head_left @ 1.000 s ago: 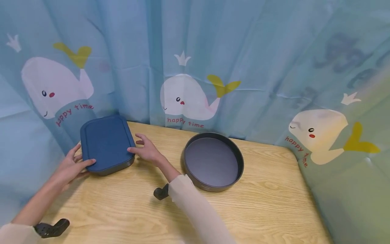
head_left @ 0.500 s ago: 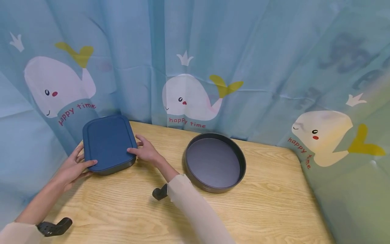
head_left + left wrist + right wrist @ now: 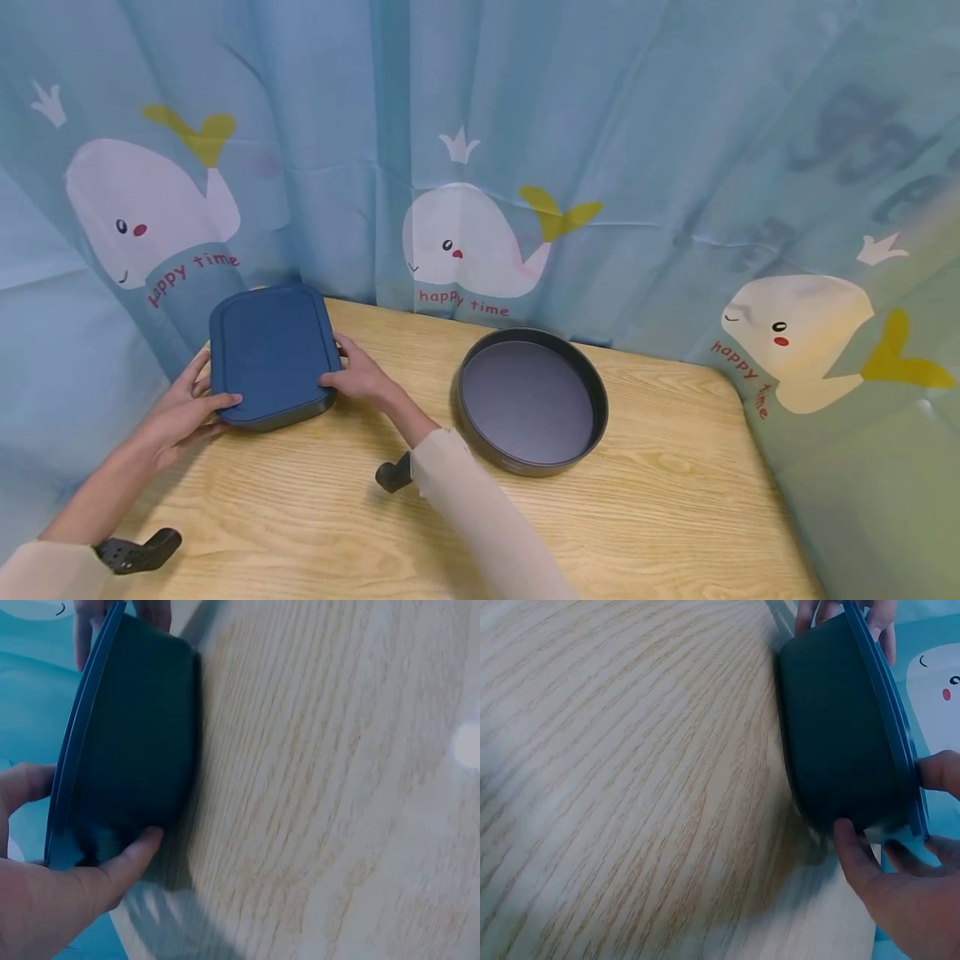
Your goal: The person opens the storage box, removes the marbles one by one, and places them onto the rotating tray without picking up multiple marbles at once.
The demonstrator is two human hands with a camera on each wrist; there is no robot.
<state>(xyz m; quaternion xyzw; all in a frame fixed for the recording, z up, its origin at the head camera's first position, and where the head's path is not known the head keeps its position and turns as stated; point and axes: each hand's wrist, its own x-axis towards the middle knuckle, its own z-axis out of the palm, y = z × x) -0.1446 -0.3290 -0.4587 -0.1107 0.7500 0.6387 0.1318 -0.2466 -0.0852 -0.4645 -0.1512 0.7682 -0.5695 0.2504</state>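
Note:
A rectangular lidded container [image 3: 273, 354] with a flat blue lid and darker side walls is at the back left of the table. My left hand [image 3: 178, 417] grips its near-left corner, thumb on top of the lid and fingers along the side. On the right side my right hand [image 3: 363, 375] holds it, thumb at the lid's edge and fingers against the wall. Both wrist views show the container's dark side wall [image 3: 142, 727] close over the wood, with a fingertip low on it. In the right wrist view, the lid [image 3: 889, 712] sits on the container.
A round dark pan [image 3: 528, 400] with a low rim stands on the wooden table [image 3: 675, 483], right of my right hand. A blue curtain [image 3: 330, 150] printed with whales hangs along the back and both sides, right behind the container. Black wrist mounts [image 3: 142, 552] stick out from both sleeves.
The right hand's spread fingers have drawn in against the container's right side. My left hand keeps its hold. The whole head view has shifted slightly.

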